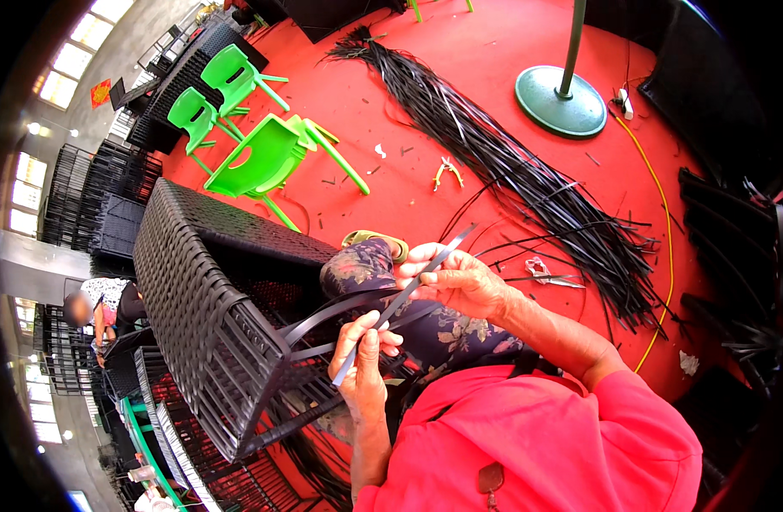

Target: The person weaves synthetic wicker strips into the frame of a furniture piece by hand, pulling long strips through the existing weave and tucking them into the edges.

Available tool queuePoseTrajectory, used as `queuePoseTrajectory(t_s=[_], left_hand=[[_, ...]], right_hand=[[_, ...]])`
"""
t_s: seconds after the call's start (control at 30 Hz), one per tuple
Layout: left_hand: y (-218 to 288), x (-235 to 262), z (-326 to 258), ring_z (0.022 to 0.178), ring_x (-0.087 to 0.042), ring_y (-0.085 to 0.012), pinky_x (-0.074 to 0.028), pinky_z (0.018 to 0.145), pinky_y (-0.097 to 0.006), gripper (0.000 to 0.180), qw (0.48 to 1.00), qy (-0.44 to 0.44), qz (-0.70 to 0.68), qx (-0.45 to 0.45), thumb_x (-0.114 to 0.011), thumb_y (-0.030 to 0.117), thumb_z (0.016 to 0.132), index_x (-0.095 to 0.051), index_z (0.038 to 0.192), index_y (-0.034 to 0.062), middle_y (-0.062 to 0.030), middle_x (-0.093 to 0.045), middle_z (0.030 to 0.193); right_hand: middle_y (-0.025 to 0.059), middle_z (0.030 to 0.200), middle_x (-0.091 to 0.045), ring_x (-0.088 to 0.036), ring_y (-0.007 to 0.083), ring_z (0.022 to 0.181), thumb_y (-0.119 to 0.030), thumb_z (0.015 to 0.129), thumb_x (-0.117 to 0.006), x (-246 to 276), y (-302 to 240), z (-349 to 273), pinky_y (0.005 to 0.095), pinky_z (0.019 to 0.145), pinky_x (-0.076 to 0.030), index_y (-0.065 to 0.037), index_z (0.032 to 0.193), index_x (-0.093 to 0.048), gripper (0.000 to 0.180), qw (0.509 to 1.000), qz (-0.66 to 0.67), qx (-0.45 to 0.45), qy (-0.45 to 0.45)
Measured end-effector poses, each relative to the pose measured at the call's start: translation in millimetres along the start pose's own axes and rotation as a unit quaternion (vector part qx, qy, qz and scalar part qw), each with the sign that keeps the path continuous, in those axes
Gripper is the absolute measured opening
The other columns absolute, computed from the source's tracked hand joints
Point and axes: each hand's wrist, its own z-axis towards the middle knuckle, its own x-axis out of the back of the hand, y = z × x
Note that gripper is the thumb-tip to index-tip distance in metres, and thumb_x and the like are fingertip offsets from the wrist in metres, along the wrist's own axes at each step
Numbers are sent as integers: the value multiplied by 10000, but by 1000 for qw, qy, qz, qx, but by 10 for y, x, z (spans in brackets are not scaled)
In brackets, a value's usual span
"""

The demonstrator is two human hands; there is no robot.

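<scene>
Both hands are pinched on the same flat black strip [404, 294]: the left hand [363, 363] grips its lower end, the right hand [455, 277] holds it further up. Just left of the left hand sits the black woven frame [208, 299], tilted, and beyond the right hand a bundle of loose strips [528, 171] lies on the red floor [391, 188].

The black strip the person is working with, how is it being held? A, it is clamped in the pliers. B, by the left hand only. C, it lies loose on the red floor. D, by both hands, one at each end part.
D: the left hand pinches the lower part of the black strip and the right hand grips it higher up.
</scene>
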Motion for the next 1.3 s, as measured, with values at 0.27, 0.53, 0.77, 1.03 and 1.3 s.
queuePoseTrajectory(t_s=[0.27,0.53,0.77,1.03,1.3], left_hand=[[-15,77,-77,691,-620,-184,-510,586,-261,203,1000,-7,5,-28,-523,74,894,-551,1052,-50,-133,-599,895],[106,159,-200,701,-643,-191,-546,644,-267,128,985,24,144,-92,-584,24,848,-606,933,-69,-144,-625,858],[198,236,-253,502,-575,-145,-399,433,-218,363,979,138,143,-36,-407,154,930,-572,701,-75,-119,-613,634],[121,349,-293,435,-555,-177,-400,401,-227,494,979,181,91,15,-365,276,958,-595,705,-80,-137,-598,603],[161,272,-314,418,-538,-198,-396,406,-249,550,978,184,99,15,-350,347,951,-587,685,-72,-147,-588,580]], right_hand=[[109,1109,-588,-554,247,1071,-59,883,-525,80,-20,6,320,878,-490,-24,1168,-498,288,999,37,7,26],[119,1016,-605,-616,220,930,-146,892,-542,170,59,-76,295,685,-553,-34,1098,-528,235,997,-5,-12,81],[83,890,-648,-655,167,760,-295,925,-484,81,119,-115,276,595,-537,-17,1024,-573,308,980,1,-70,184],[76,878,-644,-636,142,725,-328,928,-471,51,123,-101,272,611,-529,-1,1072,-566,370,978,-18,-86,187],[72,868,-640,-629,140,726,-327,931,-468,64,91,-83,271,622,-521,-2,1070,-567,367,977,-55,-76,190]])
